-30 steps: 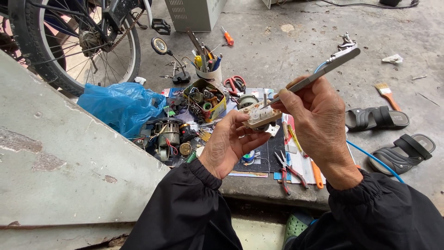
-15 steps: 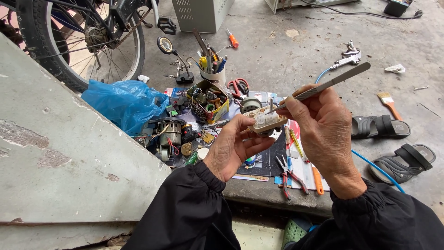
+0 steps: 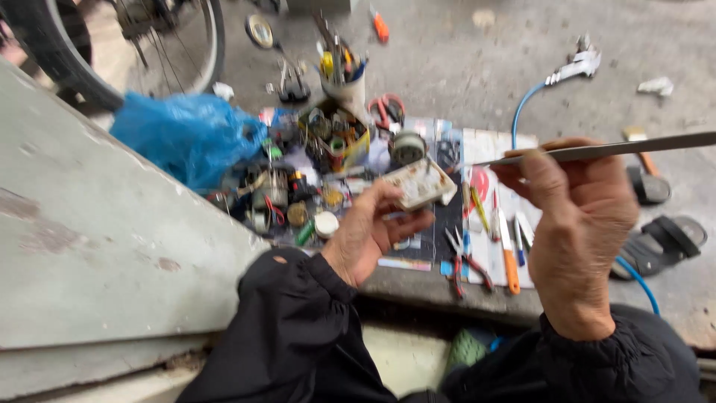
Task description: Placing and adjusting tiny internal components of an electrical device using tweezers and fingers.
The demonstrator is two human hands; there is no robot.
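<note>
Littering grey concrete floor (image 3: pixel 462 67): tools (image 3: pixel 477 239), parts.

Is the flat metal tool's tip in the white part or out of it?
Out. The flat metal tool in the right hand ends clear of the white part held in the left hand.

Left hand (image 3: pixel 373 231) grips a small white block (image 3: pixel 419 183); right hand (image 3: pixel 578 216) holds a flat metal file (image 3: pixel 611 148) beside it

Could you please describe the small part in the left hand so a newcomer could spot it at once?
Start at the blue plastic bag, then move right past the cluttered parts to the left hand. Its fingertips hold a flat, whitish rectangular part, raised above everything else.
</note>
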